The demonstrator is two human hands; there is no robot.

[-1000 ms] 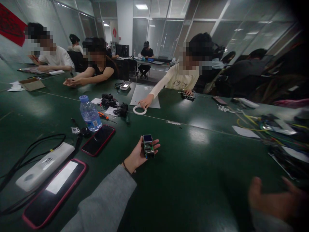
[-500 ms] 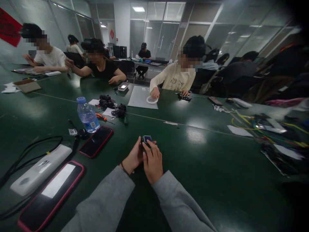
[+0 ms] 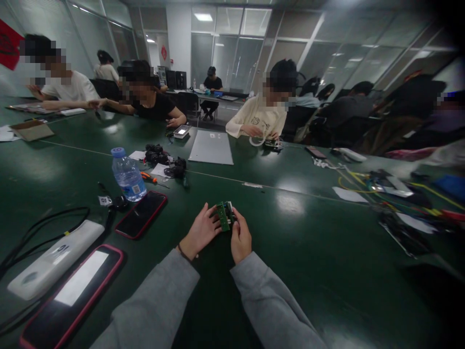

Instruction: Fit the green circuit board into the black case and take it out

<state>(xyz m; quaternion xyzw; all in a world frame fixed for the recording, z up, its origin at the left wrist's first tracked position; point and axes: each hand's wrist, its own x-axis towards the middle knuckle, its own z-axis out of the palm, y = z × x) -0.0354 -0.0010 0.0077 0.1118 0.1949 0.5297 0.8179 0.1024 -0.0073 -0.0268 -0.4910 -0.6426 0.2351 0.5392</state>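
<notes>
A small green circuit board (image 3: 224, 219) with parts mounted on its right side is held up on edge over the table, in front of me. My right hand (image 3: 241, 238) grips it from the right between thumb and fingers. On the other side, my left hand (image 3: 202, 228) is open, palm up, its fingers stretched out. Its fingertips reach the board's left edge; whether they press on it I cannot tell.
To the left are a water bottle (image 3: 128, 178), a dark phone with a red edge (image 3: 141, 214), a white power bank (image 3: 54, 261) with cables, and a larger phone (image 3: 72, 300). An orange screwdriver (image 3: 148, 178) lies beyond. Wires (image 3: 392, 184) clutter the right; people sit opposite.
The board has turned so its green face shows. My right hand has shifted to its right side, and my left fingers have opened out. Opposite, a person has moved a white ring rightward.
</notes>
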